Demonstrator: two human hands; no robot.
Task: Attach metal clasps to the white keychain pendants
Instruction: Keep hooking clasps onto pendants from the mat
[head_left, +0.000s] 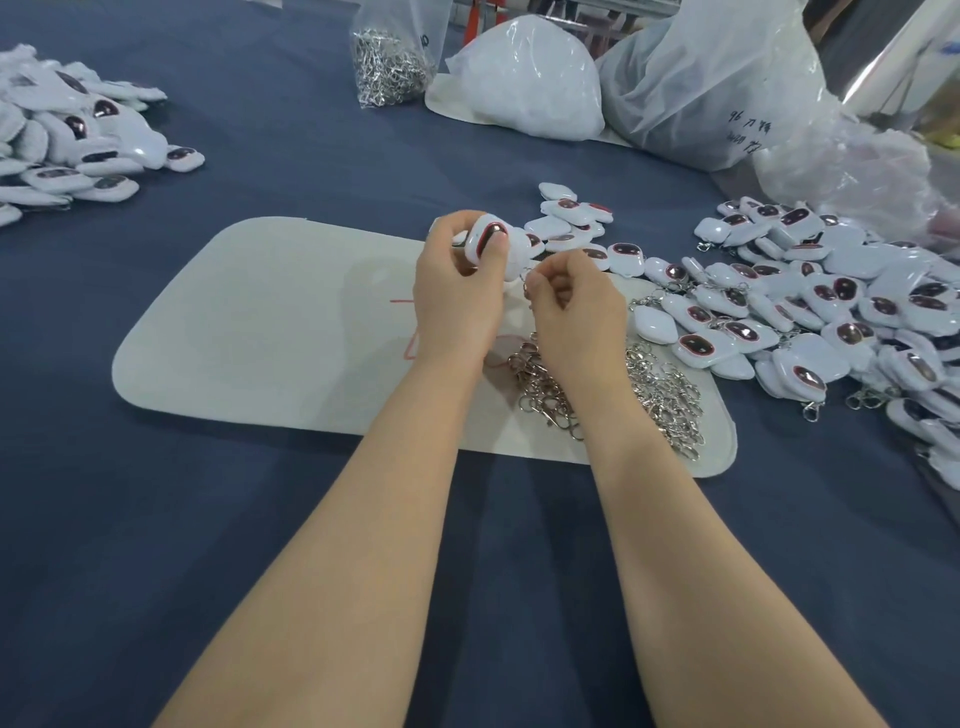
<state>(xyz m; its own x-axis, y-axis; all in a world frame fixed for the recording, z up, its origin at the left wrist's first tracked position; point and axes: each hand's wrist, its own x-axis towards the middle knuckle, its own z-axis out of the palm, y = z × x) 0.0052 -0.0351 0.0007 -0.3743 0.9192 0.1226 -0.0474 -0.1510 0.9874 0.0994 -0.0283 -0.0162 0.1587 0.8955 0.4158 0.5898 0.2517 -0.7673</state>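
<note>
I have open blue worktop (156, 519) at 6 o'clock and free white mat (270, 322) at 9. A pendant heap (831, 312) crowds 3 o'clock. At the middle, my left hand (457, 291) grips a white pendant (493, 241); my right hand (571, 301), curled tight, pinches a metal clasp (528, 291) beside it.

Blue-clothed table (208, 545) carries a white mat (249, 332) centrally. Pendants: left pile (67, 156), right pile (857, 322). Far edge holds bags (701, 93) and a clasp bag (389, 62).
</note>
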